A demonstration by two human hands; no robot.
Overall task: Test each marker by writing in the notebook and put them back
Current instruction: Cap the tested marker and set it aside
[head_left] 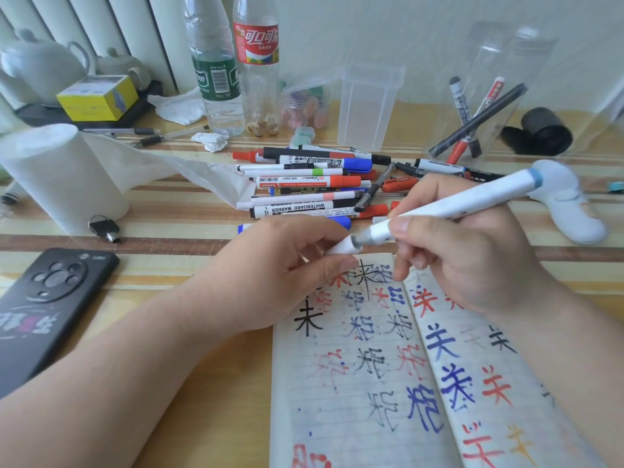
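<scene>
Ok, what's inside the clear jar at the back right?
Three show through the clear jar: a black-capped white marker, a red-and-white marker and a long black pen crossing them. Their lower ends overlap, possibly hiding more.

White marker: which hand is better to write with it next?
Probably right. The right hand grips the white marker by its barrel above the notebook; the left hand only pinches its cap.

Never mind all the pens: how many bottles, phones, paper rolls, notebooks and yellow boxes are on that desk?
Bottles: 2
Phone: 1
Paper roll: 1
Notebook: 1
Yellow box: 1
Total: 6
</scene>
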